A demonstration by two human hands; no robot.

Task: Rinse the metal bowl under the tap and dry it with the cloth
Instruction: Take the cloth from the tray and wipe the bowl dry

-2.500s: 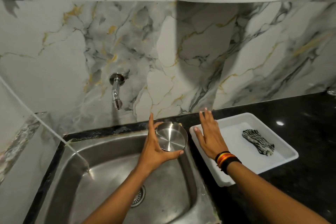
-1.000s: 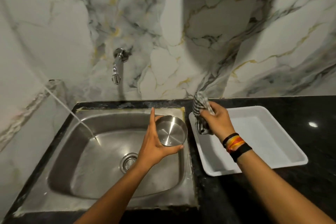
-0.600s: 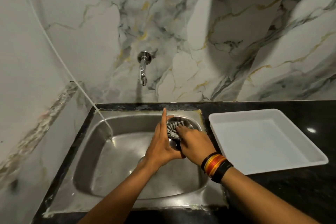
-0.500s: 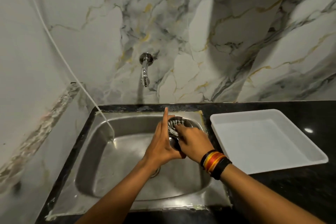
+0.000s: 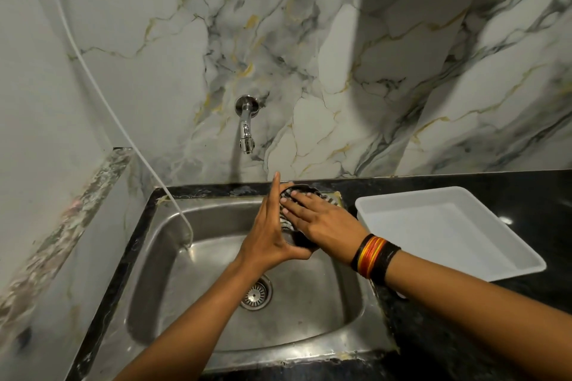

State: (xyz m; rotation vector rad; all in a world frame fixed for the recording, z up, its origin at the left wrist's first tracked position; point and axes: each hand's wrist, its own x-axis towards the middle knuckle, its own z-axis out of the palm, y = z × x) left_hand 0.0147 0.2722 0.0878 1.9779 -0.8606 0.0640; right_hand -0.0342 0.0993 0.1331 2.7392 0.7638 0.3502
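Note:
My left hand (image 5: 268, 233) grips the small metal bowl (image 5: 301, 247) from its left side, over the right part of the steel sink (image 5: 198, 260). The bowl is tipped toward me and mostly hidden. My right hand (image 5: 322, 219) presses the black-and-white striped cloth (image 5: 286, 219) flat into the bowl, fingers spread over it. The cloth fills the bowl's opening and peeks out at its top rim. The chrome tap (image 5: 246, 127) sticks out of the marble wall, above and to the left of the bowl; no water runs from it.
A white plastic tray (image 5: 507, 254) sits on the black counter right of the sink, with nothing in it. A thin white hose (image 5: 102, 93) runs down the left wall into the sink's back left corner. The drain (image 5: 255, 293) lies below my left wrist.
My right hand took the cloth out of the tray and brought it into the bowl. Since half a second ago its fingers have spread flatter over the cloth. The left hand kept hold of the bowl.

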